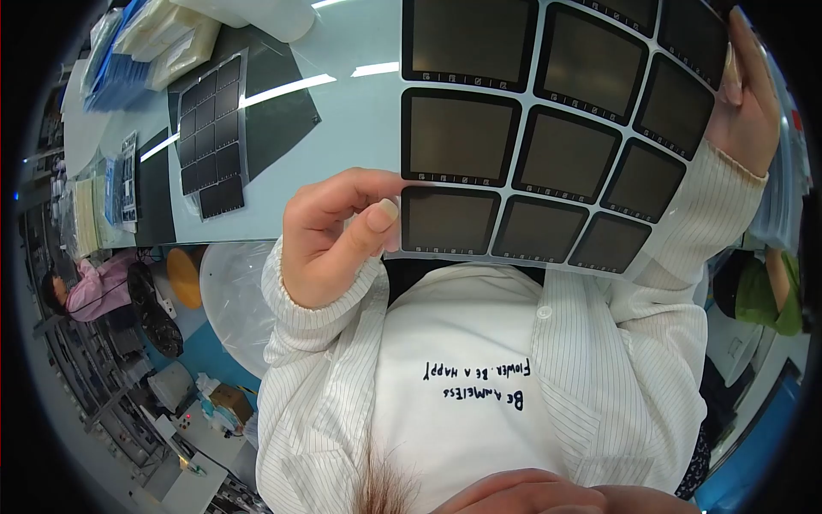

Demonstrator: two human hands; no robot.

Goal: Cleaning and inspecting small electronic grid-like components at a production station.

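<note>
A clear sheet of several dark, black-framed rectangular panels (565,152) is held up in front of my chest. Small pale marks run along one edge of each panel. My left hand (338,231) pinches the sheet's left edge, with forefinger and thumb closed at it. At the far right edge, my right hand (747,128) grips the same sheet; some of its fingers are hidden behind it. A similar panel sheet (210,128) lies on the table to the left, with another piece partly under it.
Plastic-wrapped stacks (163,38) and a white container (278,15) stand on the pale table (351,111) at the back left. More stacked sheets (90,210) lie at the left edge. A large clear-lined tub (235,291) is below the table. People in pink (103,287) and green (762,295) are nearby.
</note>
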